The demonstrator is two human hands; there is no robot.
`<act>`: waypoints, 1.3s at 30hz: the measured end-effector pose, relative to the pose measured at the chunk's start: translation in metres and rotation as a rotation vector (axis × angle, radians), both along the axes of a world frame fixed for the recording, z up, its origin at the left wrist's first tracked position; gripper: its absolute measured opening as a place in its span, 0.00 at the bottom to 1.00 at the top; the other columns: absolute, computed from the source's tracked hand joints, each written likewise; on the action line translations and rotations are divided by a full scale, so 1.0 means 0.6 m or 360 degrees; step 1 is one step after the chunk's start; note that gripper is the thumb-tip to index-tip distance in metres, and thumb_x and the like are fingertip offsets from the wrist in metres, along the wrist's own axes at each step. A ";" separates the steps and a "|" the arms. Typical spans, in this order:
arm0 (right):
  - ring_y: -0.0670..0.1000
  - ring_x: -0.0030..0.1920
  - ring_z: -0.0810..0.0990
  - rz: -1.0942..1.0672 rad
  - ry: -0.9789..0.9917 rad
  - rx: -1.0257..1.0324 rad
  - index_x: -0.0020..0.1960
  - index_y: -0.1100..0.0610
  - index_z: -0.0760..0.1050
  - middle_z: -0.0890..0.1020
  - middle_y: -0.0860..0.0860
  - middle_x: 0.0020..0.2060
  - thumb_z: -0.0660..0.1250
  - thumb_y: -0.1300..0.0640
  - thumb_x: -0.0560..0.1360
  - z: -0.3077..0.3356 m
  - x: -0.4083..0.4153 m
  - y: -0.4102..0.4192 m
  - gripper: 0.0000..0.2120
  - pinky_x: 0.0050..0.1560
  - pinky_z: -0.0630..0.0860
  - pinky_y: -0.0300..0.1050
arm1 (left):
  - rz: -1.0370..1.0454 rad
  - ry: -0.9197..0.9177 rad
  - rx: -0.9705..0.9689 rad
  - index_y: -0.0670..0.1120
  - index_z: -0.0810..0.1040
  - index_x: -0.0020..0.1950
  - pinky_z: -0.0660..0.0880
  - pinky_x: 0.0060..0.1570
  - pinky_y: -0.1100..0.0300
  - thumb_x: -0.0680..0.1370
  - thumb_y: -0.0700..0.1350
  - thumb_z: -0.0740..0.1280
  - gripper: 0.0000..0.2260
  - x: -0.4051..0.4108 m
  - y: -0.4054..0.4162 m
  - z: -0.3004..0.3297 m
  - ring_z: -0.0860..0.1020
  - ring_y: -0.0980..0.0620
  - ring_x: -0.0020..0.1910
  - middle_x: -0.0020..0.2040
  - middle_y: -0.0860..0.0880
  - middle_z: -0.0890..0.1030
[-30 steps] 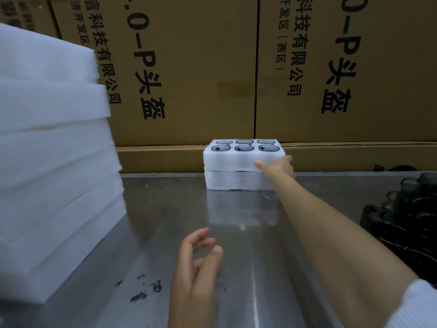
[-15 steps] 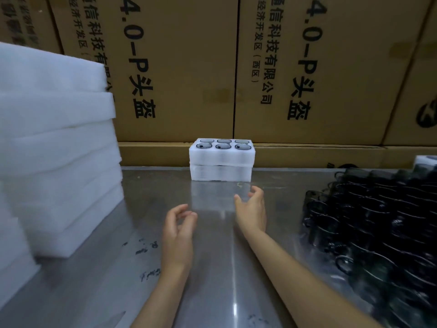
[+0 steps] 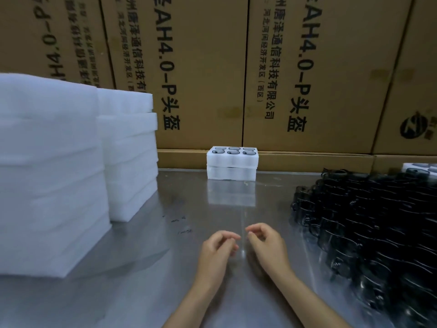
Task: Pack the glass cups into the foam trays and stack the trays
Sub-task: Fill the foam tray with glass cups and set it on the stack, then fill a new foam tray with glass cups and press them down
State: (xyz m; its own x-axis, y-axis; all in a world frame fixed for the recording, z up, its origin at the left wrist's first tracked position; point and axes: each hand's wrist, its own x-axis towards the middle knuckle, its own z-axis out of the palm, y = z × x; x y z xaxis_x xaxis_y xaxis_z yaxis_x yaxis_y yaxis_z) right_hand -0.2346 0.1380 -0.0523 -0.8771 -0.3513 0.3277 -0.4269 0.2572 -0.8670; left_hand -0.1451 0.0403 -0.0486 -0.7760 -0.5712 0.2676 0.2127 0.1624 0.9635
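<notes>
Foam stack (image 3: 47,166): left of both hands; take the top tray next.
Cups (image 3: 369,233): loose heap, right of the hands.
Packed trays (image 3: 232,163): stacked ahead, well beyond reach.
Left hand (image 3: 216,252), right hand (image 3: 267,245): relaxed, fingers loosely curled, holding nothing.

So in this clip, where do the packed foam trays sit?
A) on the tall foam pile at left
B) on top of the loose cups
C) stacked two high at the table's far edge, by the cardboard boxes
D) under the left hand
C: the packed foam trays stand two high against the cardboard boxes, beyond both empty hands.
</notes>
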 end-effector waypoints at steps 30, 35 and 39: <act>0.44 0.28 0.74 0.0349 -0.0138 -0.0001 0.37 0.53 0.78 0.80 0.51 0.26 0.67 0.70 0.73 -0.012 0.084 0.077 0.13 0.37 0.71 0.43 | 0.1963 -0.1895 -0.2423 0.44 0.68 0.65 0.56 0.70 0.43 0.76 0.45 0.62 0.18 0.162 -0.244 0.464 0.71 0.42 0.63 0.62 0.42 0.71; 0.41 0.26 0.74 0.0351 -0.0151 0.0073 0.38 0.53 0.78 0.81 0.50 0.26 0.66 0.69 0.73 -0.009 0.088 0.078 0.12 0.34 0.70 0.38 | 0.1918 -0.1544 -0.2508 0.43 0.69 0.61 0.62 0.65 0.46 0.74 0.43 0.65 0.16 0.162 -0.156 0.490 0.73 0.41 0.57 0.56 0.41 0.73; 0.41 0.27 0.75 0.0367 -0.0159 0.0134 0.38 0.52 0.77 0.82 0.50 0.27 0.66 0.67 0.73 -0.009 0.090 0.082 0.12 0.36 0.71 0.38 | 0.1841 -0.0989 -0.2747 0.46 0.67 0.62 0.66 0.56 0.50 0.72 0.48 0.70 0.22 0.179 -0.053 0.449 0.73 0.43 0.54 0.55 0.44 0.73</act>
